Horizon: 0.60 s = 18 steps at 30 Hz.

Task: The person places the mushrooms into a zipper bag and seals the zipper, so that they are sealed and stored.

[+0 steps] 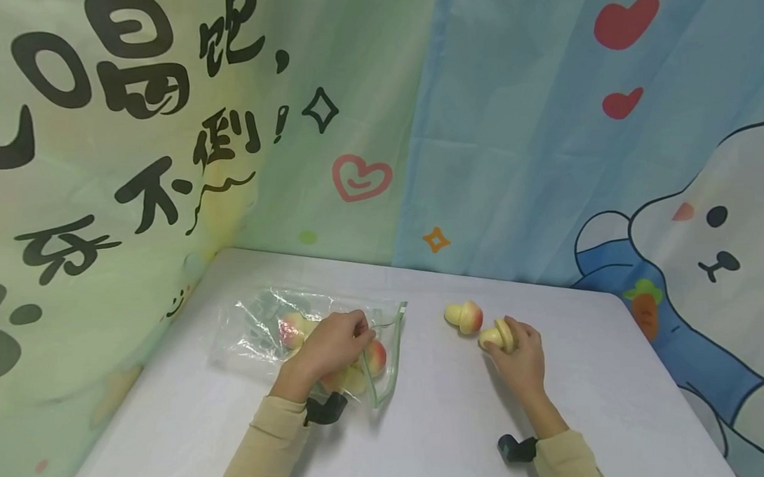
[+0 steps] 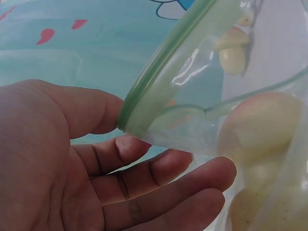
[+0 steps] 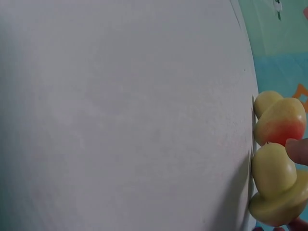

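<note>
My left hand point(image 1: 335, 344) pinches the green-edged rim of a clear zip bag point(image 1: 249, 341) between thumb and fingers. In the left wrist view the green rim point(image 2: 161, 67) stands raised and the bag's mouth gapes. Several toy mushrooms, yellow with red-blushed caps, lie inside, among them a mushroom point(image 1: 376, 358) near the mouth. On the right, my right hand point(image 1: 525, 360) grips a yellow toy mushroom point(image 1: 491, 338), its stem pointing left. Just beyond it another toy mushroom point(image 1: 470, 317) with a reddish cap lies on the table. The right wrist view shows only fingertips beside the held mushroom point(image 3: 274, 168).
Both hands work over a white table point(image 1: 439, 419). A printed cloth backdrop point(image 1: 505, 157) with hearts, lettering and a cartoon animal hangs behind and beside it. Each wrist carries a small black device, such as the right one point(image 1: 516, 449).
</note>
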{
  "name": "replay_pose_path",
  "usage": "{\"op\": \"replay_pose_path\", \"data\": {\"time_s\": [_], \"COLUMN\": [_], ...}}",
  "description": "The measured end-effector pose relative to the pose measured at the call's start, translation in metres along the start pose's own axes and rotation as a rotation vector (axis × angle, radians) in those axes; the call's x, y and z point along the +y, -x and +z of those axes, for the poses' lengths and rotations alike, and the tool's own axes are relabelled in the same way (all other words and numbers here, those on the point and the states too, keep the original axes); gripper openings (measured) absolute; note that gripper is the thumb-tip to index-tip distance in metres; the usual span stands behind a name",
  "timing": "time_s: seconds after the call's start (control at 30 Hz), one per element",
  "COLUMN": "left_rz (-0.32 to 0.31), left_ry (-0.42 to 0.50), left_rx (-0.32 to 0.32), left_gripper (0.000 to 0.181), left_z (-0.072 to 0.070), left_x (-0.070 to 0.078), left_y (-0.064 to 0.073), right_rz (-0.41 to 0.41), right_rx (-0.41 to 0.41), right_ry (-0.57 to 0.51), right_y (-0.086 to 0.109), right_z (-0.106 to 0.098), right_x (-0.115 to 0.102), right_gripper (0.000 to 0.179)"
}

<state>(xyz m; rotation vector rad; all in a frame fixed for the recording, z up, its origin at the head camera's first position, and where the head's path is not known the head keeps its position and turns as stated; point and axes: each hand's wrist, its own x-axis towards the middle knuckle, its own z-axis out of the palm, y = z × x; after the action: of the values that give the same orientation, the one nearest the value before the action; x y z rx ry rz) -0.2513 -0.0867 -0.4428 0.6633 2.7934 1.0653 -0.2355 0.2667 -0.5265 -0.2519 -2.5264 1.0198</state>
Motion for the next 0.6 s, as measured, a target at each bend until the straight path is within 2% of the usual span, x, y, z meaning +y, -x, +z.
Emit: {"op": "replay_pose_path", "data": {"time_s": [0.17,0.33,0.6], "left_rz": [0.008,0.006,-0.006], "left_ry": [0.007,0.004,0.006], "left_rx": [0.0,-0.006,-0.006], "left_gripper": [0.019,0.019,0.019], "left_z": [0.0,-0.002,-0.002], "left_x": [0.0,0.001,0.0], "left_y": [0.0,0.0,0.0], "right_rz": [0.008,0.047,0.074], "right_rx": [-0.064,-0.088,-0.123], "right_ry": [0.02,0.007,-0.004], "right_y": [-0.002,-0.003,0.004], "right_z": [-0.002,-0.008,-0.013], "right_x": [0.003,0.001,-0.001], "right_gripper": [0.061,0.051,0.045]}}
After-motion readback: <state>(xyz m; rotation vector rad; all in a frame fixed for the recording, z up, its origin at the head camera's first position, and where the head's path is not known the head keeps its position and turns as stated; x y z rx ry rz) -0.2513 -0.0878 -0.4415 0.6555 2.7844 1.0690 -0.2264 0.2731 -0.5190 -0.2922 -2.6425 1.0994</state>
